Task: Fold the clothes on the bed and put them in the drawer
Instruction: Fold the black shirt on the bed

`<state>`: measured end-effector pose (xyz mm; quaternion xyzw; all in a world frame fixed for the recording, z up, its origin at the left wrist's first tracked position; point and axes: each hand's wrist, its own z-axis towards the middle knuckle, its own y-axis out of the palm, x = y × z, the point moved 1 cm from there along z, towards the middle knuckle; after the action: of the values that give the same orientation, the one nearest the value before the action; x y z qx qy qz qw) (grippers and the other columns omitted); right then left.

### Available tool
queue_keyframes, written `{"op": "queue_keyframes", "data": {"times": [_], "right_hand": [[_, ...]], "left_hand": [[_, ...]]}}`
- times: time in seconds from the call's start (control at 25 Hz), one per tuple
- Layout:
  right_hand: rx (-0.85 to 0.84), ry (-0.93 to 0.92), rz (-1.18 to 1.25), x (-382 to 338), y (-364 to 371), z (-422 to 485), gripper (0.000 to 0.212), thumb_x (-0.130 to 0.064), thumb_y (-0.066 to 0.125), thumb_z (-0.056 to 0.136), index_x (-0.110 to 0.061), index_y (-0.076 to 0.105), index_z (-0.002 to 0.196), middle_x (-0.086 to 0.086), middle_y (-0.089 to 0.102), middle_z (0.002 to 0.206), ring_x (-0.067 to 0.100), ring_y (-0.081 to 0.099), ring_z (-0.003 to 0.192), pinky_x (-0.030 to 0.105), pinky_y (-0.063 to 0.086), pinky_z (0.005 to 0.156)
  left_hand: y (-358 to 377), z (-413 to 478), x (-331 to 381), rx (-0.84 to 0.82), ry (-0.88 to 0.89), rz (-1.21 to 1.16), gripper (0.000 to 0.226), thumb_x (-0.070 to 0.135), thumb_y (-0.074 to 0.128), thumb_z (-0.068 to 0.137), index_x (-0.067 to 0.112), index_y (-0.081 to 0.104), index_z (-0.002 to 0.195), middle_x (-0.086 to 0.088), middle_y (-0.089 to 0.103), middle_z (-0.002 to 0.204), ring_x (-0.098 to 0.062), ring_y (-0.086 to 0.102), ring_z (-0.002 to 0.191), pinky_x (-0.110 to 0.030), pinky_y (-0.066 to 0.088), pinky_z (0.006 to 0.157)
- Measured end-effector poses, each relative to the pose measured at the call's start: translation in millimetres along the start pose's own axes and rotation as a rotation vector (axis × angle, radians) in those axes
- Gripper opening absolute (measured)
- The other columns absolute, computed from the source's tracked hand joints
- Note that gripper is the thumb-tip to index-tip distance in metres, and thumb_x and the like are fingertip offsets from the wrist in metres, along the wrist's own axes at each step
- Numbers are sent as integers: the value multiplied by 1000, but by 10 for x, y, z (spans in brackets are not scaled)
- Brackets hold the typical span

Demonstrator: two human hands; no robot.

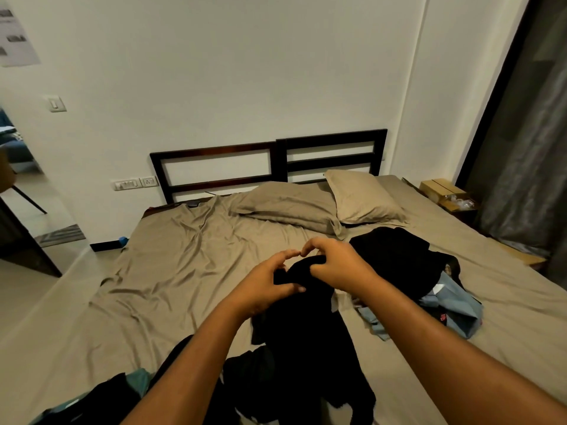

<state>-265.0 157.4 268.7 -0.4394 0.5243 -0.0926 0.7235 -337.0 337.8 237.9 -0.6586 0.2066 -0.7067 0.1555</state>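
Near left: dark clothes heap [101, 400] at bed [171, 271] edge. Centre: black garment [303, 332] lifted, lower part trailing onto sheet. Left hand [267, 283] grips its top edge, fingers curled. Right hand [334, 265] grips same edge just beside. Right: black-and-blue clothes pile [399, 262]. Far: two pillows [291, 207], headboard [276, 161].

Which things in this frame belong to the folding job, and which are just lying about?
Job: black garment, gripped by left hand and right hand; black pile; blue garment; bed.
Lying about: pillows; cardboard box; curtain; wall switch.
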Motion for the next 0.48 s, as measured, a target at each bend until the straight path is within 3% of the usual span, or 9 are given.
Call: {"op": "queue_keyframes", "data": {"times": [0.12, 0.2, 0.28, 0.36, 0.48], "right_hand": [[-50, 30, 77, 154, -238, 24, 15, -16, 69, 86, -20, 74, 99, 8, 73, 93, 22, 70, 87, 42, 59, 82], [-126, 31, 150, 284, -368, -13, 19, -26, 79, 86, -13, 77, 100, 15, 74, 95, 28, 71, 90, 46, 57, 87], [-249, 48, 144, 440, -490, -96, 33, -37, 84, 79, -14, 78, 102, 10, 76, 97, 22, 73, 90, 40, 58, 86], [-374, 67, 64, 566, -512, -166, 34, -37, 87, 76, -17, 77, 102, 3, 77, 96, 16, 73, 89, 33, 59, 84], [-386, 77, -84, 801, -411, -200, 26, -30, 79, 87, -20, 69, 108, -4, 71, 96, 18, 69, 92, 33, 56, 83]], "left_hand": [[-32, 80, 114, 132, 22, 145, 8, 21, 67, 95, 27, 72, 97, 15, 68, 78, 5, 61, 72, -17, 45, 66], [-92, 102, 146, 337, 19, 180, 15, 22, 60, 99, 24, 69, 87, 14, 66, 75, 3, 58, 71, -16, 42, 62], [-197, 130, 202, 525, -37, -36, 22, 28, 51, 104, 17, 63, 89, 5, 61, 78, -9, 54, 73, -23, 43, 65], [-282, 137, 301, 541, -112, -349, 29, 33, 47, 105, 13, 63, 92, -1, 56, 80, -13, 52, 72, -25, 45, 66], [-364, 91, 432, 400, -94, -156, 27, 38, 54, 101, 16, 68, 95, 0, 57, 80, -10, 52, 70, -20, 44, 62]]}}
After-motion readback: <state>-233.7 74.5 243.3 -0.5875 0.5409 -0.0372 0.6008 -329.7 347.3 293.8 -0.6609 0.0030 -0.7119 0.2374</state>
